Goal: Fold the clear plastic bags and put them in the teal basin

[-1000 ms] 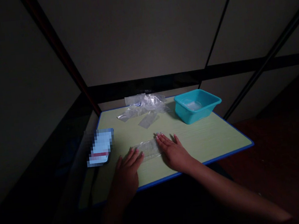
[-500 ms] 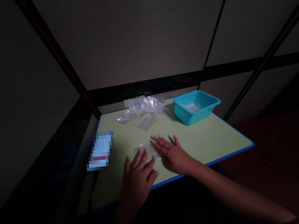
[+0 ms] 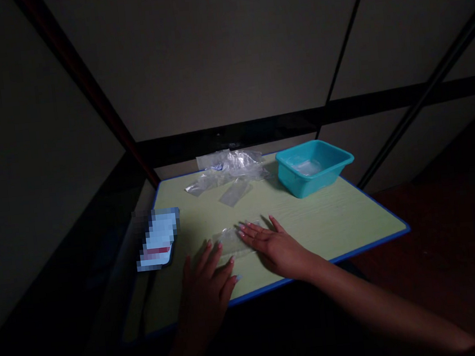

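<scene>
A small clear plastic bag [image 3: 232, 244] lies flat near the front of the pale green table [image 3: 310, 221]. My right hand [image 3: 272, 245] is laid over the bag's right part, fingers stretched out and pointing left. At the bag's left edge is my left hand [image 3: 208, 280], open with its fingers spread; whether its fingertips touch the bag I cannot tell. Farther back sits a loose heap of clear plastic bags [image 3: 240, 163], with one bag [image 3: 235, 192] lying a little in front of it.
A turquoise plastic basin [image 3: 315, 170] stands at the back right, with something clear or whitish on its bottom. On the left edge of the table lies a phone [image 3: 159, 237], its screen blurred out. A dark panelled wall [image 3: 217, 61] rises behind the table.
My left hand has slid left and toward me, uncovering more of the bag. My right hand has shifted slightly left and still rests on it.
</scene>
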A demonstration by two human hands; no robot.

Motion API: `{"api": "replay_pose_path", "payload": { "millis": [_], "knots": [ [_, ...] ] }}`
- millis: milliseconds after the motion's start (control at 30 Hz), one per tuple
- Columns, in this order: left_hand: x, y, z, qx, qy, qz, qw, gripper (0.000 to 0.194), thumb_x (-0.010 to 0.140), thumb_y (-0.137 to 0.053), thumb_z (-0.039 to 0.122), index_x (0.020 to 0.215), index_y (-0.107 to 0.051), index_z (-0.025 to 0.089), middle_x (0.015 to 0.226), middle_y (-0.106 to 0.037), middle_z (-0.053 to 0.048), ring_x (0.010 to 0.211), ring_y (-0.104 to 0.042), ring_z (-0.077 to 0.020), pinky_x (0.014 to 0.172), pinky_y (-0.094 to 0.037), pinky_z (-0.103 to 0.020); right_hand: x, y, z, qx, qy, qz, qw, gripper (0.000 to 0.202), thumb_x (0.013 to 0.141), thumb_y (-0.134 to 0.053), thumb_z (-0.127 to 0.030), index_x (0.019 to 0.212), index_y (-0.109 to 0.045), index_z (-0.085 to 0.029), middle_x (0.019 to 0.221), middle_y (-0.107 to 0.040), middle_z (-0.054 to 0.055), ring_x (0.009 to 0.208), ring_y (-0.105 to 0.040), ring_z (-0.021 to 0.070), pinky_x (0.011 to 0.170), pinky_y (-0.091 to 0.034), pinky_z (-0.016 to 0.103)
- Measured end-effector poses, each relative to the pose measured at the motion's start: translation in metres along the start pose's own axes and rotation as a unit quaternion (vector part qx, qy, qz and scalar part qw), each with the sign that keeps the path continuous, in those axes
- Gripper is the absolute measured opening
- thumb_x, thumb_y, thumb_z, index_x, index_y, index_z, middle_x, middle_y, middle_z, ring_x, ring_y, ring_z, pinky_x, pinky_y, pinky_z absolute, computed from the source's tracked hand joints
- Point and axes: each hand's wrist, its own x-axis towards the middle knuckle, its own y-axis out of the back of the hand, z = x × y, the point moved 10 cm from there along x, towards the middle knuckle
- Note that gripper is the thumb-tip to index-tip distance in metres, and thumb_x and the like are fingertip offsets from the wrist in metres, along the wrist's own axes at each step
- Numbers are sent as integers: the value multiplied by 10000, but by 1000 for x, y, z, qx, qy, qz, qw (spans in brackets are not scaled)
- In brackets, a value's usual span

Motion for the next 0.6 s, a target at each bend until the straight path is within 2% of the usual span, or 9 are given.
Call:
{"api": "replay_pose_path", "payload": {
  "millis": [333, 600],
  "knots": [
    [-5, -7, -8, 6, 4, -36, 999, 334, 904, -480, 328, 1200, -632, 302, 1399, -501, -83, 1338, -376, -351, 1036, -268, -650, -6, 2, -6, 24, 36, -17, 999, 732, 765, -360, -52, 1472, -282, -222, 1531, -231, 54, 1416, -183, 151, 1128, 12, 512],
    [-7, -8, -10, 11, 1, -21, 1000, 323, 903, -492, 321, 1189, -639, 303, 1403, -500, -80, 1330, -390, -345, 1037, -298, -621, -11, -1, -4, 23, 59, -19, 998, 752, 736, -363, -50, 1471, -287, -184, 1526, -250, 65, 1416, -182, 152, 1133, 44, 498]
  ]
}}
